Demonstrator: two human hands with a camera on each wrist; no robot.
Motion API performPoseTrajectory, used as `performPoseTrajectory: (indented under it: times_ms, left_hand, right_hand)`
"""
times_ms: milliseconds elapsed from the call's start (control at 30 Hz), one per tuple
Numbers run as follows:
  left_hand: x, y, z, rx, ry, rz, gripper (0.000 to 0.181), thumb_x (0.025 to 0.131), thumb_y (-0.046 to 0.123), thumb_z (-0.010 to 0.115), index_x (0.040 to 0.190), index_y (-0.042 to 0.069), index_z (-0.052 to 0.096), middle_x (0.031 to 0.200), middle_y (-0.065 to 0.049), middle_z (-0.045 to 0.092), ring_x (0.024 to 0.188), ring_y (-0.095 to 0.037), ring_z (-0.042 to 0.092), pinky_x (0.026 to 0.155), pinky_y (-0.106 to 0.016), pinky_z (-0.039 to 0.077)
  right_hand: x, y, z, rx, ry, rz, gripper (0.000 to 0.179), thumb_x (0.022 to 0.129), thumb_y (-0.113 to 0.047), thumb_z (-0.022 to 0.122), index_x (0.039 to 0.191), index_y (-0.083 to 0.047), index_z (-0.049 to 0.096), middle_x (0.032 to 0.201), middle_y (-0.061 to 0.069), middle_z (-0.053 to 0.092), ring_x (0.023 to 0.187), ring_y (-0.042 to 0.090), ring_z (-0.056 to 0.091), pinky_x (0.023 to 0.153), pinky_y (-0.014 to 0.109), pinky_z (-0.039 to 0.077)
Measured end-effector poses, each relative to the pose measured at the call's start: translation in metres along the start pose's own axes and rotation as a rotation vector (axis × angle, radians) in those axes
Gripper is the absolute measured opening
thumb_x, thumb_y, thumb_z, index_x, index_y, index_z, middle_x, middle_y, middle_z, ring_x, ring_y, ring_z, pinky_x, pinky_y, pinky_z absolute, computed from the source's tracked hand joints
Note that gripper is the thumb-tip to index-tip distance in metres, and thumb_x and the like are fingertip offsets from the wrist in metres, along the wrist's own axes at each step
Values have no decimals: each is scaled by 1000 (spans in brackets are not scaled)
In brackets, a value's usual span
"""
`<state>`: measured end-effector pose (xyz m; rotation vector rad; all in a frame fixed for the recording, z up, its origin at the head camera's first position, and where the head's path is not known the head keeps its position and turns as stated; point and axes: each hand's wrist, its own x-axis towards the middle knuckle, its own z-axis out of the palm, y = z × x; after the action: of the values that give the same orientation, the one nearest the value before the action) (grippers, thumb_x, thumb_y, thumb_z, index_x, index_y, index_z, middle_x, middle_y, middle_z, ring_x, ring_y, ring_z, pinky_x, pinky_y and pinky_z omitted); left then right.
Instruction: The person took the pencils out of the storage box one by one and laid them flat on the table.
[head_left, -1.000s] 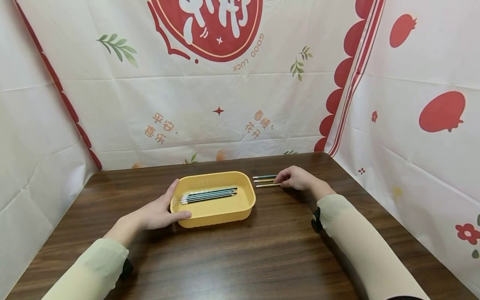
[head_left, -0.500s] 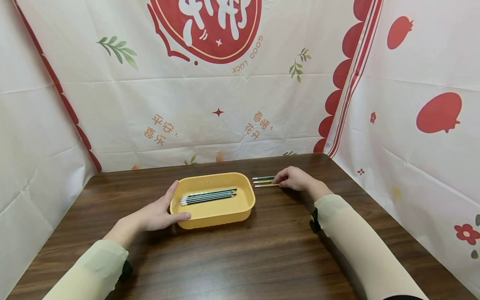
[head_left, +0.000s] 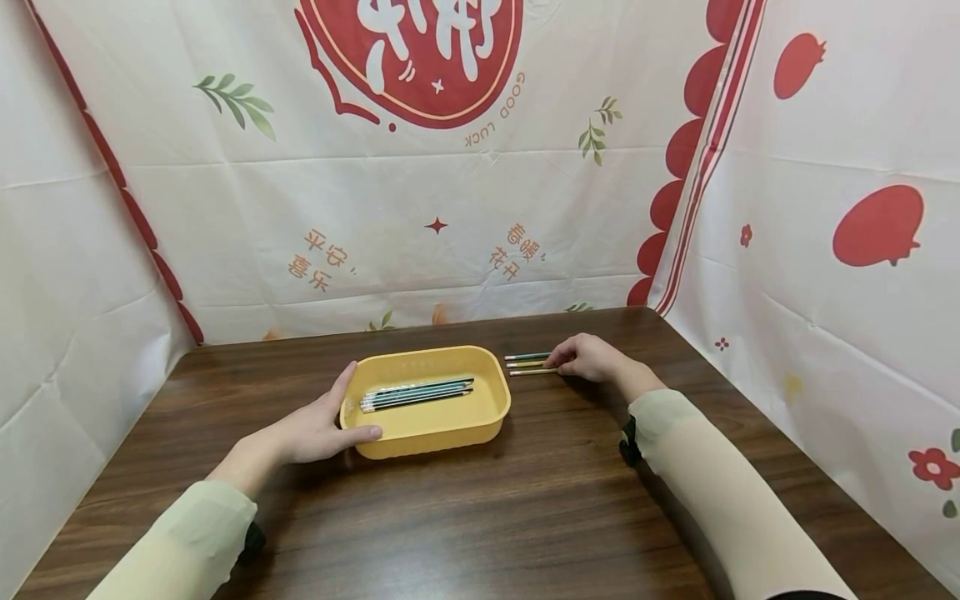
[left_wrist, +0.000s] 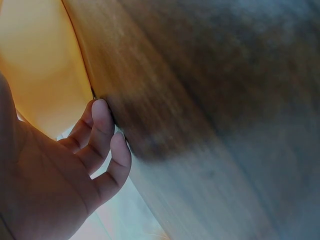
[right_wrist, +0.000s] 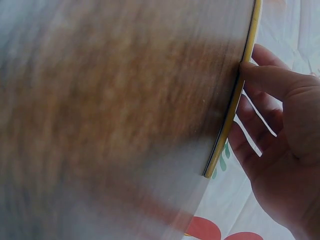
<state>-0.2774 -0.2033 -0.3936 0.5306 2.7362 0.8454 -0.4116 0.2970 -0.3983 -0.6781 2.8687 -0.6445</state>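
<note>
My left hand [head_left: 315, 427] holds the left end of a yellow plastic tray [head_left: 431, 437], thumb over the near rim and fingers at the far left corner. Several dark and green pencils [head_left: 420, 393] lie side by side inside it. To the tray's right, three pencils lie in a row on the table: a teal one [head_left: 525, 357] farthest, a yellow one [head_left: 528, 364] in the middle, and a yellowish one nearest. My right hand [head_left: 592, 358] pinches the nearest pencil [right_wrist: 226, 125] with the thumb against its side in the right wrist view; the fingertips behind are partly hidden.
Brown wood-grain table [head_left: 450, 525] extends under everything. Printed white cloth [head_left: 390, 208] hangs along the back and both sides, close behind the pencils and tray. Dark wrist bands [head_left: 630, 442] show under the pale sleeves.
</note>
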Motion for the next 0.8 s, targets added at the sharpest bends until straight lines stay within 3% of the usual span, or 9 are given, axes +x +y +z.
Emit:
performPoseTrajectory:
  times_ms: [500,800]
  left_hand:
    - [1,-2,1,-8,-1,2,129,99,71,70,176,14,-17,178,-35,20,161,-52,35,125,-68,36]
    - [2,-4,0,-12,-8,1,130,98,71,70,175,14,-18,178,-35,19,162,-52,33,126,-68,34]
  right_hand:
    - [0,1,-1,24,24,-7,22,101,-5,75,116,-16,86,113,2,82,101,17,65,96,40,54]
    - [-4,-21,-9,140,82,-49,24,103,-9,75,127,-11,81,122,11,81,106,19,69,94,39,57]
